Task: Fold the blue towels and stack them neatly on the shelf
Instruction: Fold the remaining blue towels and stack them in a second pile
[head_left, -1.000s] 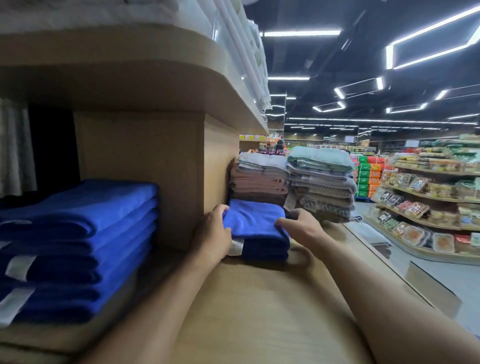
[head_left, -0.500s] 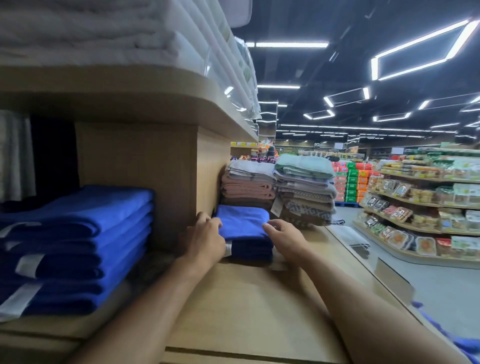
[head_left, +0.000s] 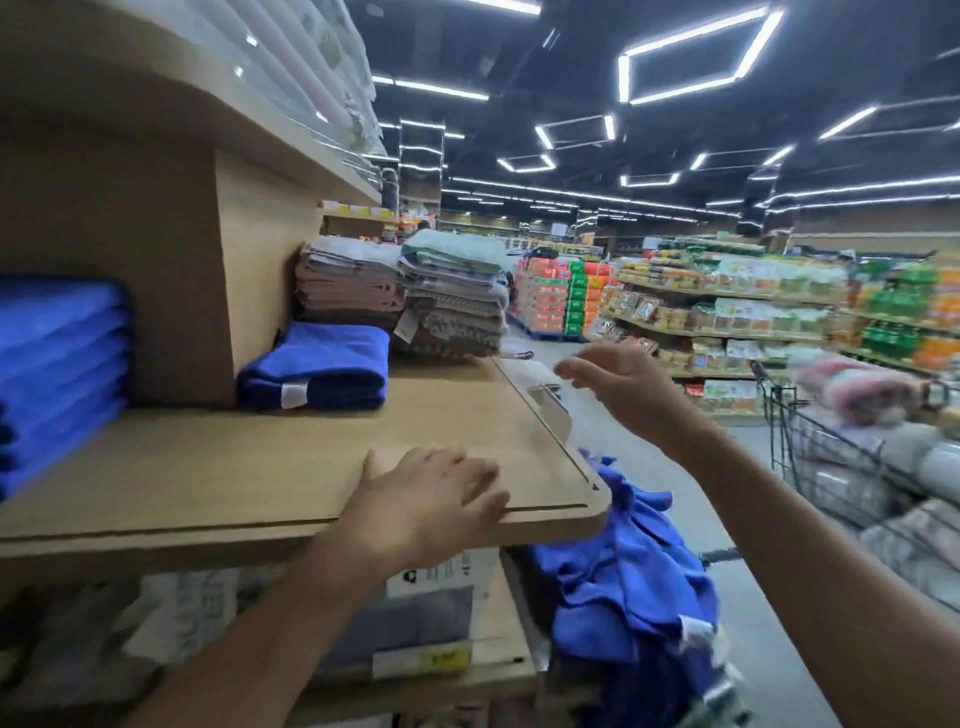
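Note:
A folded blue towel stack (head_left: 319, 366) lies on the wooden shelf (head_left: 218, 467) against the upright divider. Left of the divider sits a taller pile of folded blue towels (head_left: 57, 374). A heap of unfolded blue towels (head_left: 631, 577) hangs below the shelf's right corner. My left hand (head_left: 428, 501) rests flat on the shelf's front edge, fingers spread, holding nothing. My right hand (head_left: 621, 382) hovers in the air past the shelf's right edge, fingers loosely apart and empty. Both hands are well clear of the folded towels.
Brown and grey folded towels (head_left: 400, 293) are stacked behind the blue stack. White goods fill the upper shelf (head_left: 291, 67). A wire cart with rolled bedding (head_left: 852, 457) stands at right. Grocery shelves (head_left: 727, 317) line the aisle beyond. Packaged items sit on the lower shelf (head_left: 431, 613).
Both hands have let go of the folded blue towel stack and pulled back. The left hand now rests on the shelf's front edge, the right has swung out right. My view turned right.

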